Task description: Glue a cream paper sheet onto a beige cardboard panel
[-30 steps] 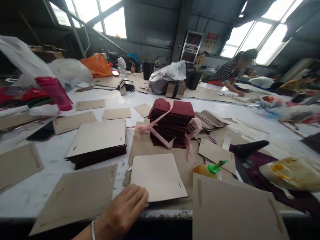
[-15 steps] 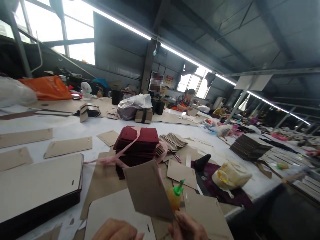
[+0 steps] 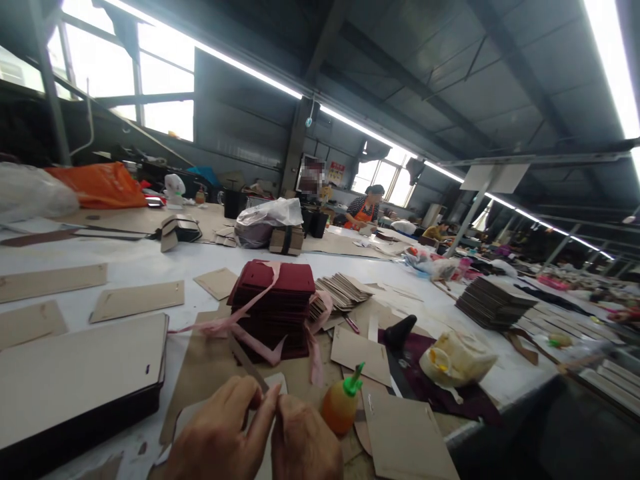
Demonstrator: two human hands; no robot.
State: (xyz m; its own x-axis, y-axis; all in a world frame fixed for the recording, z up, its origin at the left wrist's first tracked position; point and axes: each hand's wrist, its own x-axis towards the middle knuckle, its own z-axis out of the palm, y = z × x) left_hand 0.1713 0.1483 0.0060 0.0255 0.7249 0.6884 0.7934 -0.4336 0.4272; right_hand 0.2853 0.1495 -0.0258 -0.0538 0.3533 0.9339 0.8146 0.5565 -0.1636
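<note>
My left hand [image 3: 215,427] and my right hand [image 3: 306,437] are together at the bottom middle, fingers closed. Between them a thin brown cardboard piece [image 3: 246,360] shows nearly edge-on; my fingers hide its near end. Under the hands lies a pale board [image 3: 187,417], mostly covered. Just beyond stands a stack of dark red pieces [image 3: 277,283], with a pink ribbon [image 3: 257,297] across it. To the right of my right hand is a glue bottle [image 3: 341,407] with a green cap and amber contents. Beside the bottle lies a flat cardboard piece [image 3: 405,433].
At left stands a stack of large pale boards [image 3: 80,373]. Cardboard pieces [image 3: 137,300] lie behind it. A stained plastic jug [image 3: 460,360] rests on dark purple material at right, near the table edge. A co-worker [image 3: 365,208] sits farther back.
The cardboard piece, earlier tilted with its broad face showing in my right hand, has turned nearly edge-on. Both hands have moved up and come together at it.
</note>
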